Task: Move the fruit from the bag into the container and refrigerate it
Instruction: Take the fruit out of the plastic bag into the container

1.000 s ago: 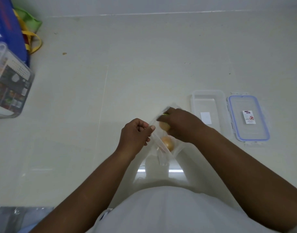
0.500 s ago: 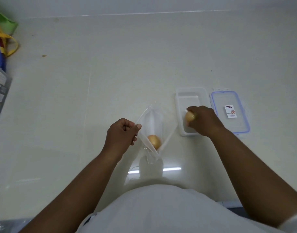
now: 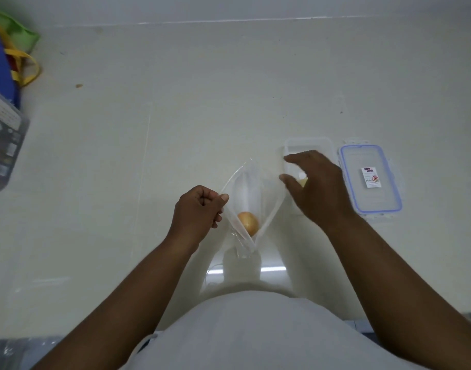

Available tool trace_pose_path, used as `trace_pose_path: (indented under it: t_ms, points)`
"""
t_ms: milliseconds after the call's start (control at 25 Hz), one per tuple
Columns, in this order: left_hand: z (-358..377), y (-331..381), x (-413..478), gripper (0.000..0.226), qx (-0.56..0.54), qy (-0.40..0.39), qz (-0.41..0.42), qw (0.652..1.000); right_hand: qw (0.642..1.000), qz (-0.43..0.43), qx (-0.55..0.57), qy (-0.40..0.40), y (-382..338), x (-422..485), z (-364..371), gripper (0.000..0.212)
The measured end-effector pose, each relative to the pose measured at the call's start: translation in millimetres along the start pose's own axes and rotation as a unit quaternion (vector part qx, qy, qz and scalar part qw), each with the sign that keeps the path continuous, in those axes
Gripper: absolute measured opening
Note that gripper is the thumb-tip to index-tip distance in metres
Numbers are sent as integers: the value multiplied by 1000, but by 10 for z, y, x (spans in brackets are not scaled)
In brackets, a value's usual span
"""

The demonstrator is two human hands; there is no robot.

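A clear plastic bag [image 3: 251,188] hangs open at the centre, and my left hand [image 3: 198,209] pinches its left edge. One round yellow-orange fruit [image 3: 248,223] lies at the bottom of the bag. My right hand [image 3: 317,188] hovers with fingers spread over the clear rectangular container [image 3: 309,145], holding nothing. A second yellow fruit [image 3: 303,181] peeks out from under that hand, inside the container. The container's blue-rimmed lid [image 3: 370,180] lies flat just to the right.
The pale counter [image 3: 175,116] runs back to a wall. At the far left stand a clear storage box [image 3: 4,145] and a blue and green bag with yellow handles [image 3: 12,54]. My white shirt fills the bottom of the view.
My right hand took a fruit out of the bag, carried it right to the container and let it go there. Its fingers are now spread. My left hand kept its hold on the bag.
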State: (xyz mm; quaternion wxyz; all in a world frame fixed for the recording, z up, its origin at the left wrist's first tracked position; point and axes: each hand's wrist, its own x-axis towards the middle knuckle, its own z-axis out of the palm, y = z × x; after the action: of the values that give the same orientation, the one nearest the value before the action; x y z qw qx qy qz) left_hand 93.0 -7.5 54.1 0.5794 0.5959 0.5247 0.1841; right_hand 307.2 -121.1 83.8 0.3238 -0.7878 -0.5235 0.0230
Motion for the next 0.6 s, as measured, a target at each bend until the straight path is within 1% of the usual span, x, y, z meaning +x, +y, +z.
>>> trace_pose_path:
  t_ms: [40,80,120,160,200,240,280,360,440,520,600]
  points:
    - [3,-5,-5,18,0,0,0,1000,998,-56,30,-22,-184,-13,17,31]
    - [3,-8,-11,18,3,-1,2,1000,991,-87,45,-87,-339,-32,77,29]
    - [5,-11,-14,19,10,-2,6,1000,979,-88,32,-181,-447,-45,177,31]
    - [10,-10,-18,18,18,-4,10,1000,958,-69,-7,-278,-501,-50,300,36]
    - [17,-7,-23,18,23,-6,13,1000,932,-47,-57,-356,-512,-45,430,40]
    - [23,-3,-29,18,23,-7,15,1000,906,-33,-98,-410,-487,-34,549,41]
    - [29,-2,-35,18,22,-8,16,1000,887,-26,-119,-446,-449,-19,639,36]
    - [34,-10,-50,17,22,-9,13,1000,862,-27,-143,-486,-413,-6,737,18]
    - [31,-33,-60,17,20,-10,9,1000,854,-34,-135,-501,-374,-5,780,19]
    - [28,-54,-65,17,19,-8,8,1000,870,-55,-127,-472,-361,-25,734,24]
    - [26,-63,-62,18,21,-6,7,1000,896,-70,-130,-419,-346,-19,599,39]
